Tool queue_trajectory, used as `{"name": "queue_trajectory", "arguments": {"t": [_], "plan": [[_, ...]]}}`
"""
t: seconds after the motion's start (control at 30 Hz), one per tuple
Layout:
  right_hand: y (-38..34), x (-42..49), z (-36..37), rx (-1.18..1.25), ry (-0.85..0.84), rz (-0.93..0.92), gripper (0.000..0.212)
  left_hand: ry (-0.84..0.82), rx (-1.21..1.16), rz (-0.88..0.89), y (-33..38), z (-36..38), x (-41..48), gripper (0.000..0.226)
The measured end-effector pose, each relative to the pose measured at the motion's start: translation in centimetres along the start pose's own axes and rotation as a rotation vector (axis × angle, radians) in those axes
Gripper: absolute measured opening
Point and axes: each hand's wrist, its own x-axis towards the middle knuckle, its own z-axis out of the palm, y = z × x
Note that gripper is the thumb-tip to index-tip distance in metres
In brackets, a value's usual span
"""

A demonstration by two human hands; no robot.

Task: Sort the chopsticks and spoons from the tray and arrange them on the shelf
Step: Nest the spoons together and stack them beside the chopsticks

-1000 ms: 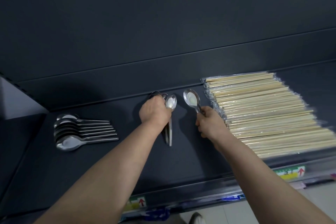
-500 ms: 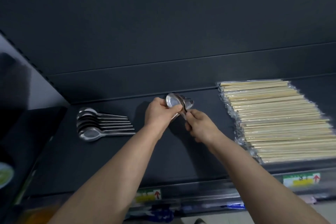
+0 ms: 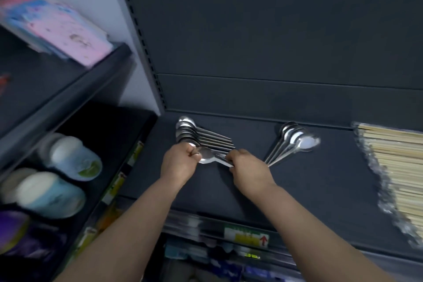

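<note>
On the dark shelf (image 3: 309,190) a row of several steel spoons (image 3: 190,131) lies at the left, handles pointing right. At its front edge, my left hand (image 3: 178,165) grips the bowl end of a spoon (image 3: 206,158) and my right hand (image 3: 247,169) pinches its handle end. A second bunch of spoons (image 3: 295,138) lies fanned out to the right, untouched. Wrapped wooden chopsticks (image 3: 398,167) are stacked at the far right of the shelf.
A grey upright post (image 3: 146,52) divides this shelf from the neighbouring unit at the left, which holds blurred tubs (image 3: 68,158) and a pink pack (image 3: 68,30) above. A yellow price label (image 3: 247,238) sits on the shelf's front rail.
Both hands have carried a spoon left from the middle bunch to the front of the left row. The camera has swung left, bringing the neighbouring shelf unit into view.
</note>
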Motion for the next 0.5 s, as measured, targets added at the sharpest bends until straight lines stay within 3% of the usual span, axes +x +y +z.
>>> {"name": "queue_trajectory", "arguments": {"t": [0.17, 0.33, 0.4, 0.5], "plan": [[-2.1, 1.8, 1.7, -0.089, 0.12, -0.014, 0.017, 0.076, 0.165, 0.028, -2.2, -1.8, 0.9, 0.007], [-2.6, 2.8, 2.6, -0.196, 0.244, -0.007, 0.016, 0.11, 0.263, 0.068, -2.6, -2.4, 2.0, 0.025], [-2.4, 2.6, 2.7, -0.195, 0.273, -0.018, 0.017, 0.144, 0.297, 0.121, -2.1, -2.6, 2.0, 0.033], [-1.8, 1.8, 2.2, -0.208, 0.311, -0.023, 0.016, 0.141, 0.305, 0.23, -0.3, -2.4, 1.6, 0.027]]}}
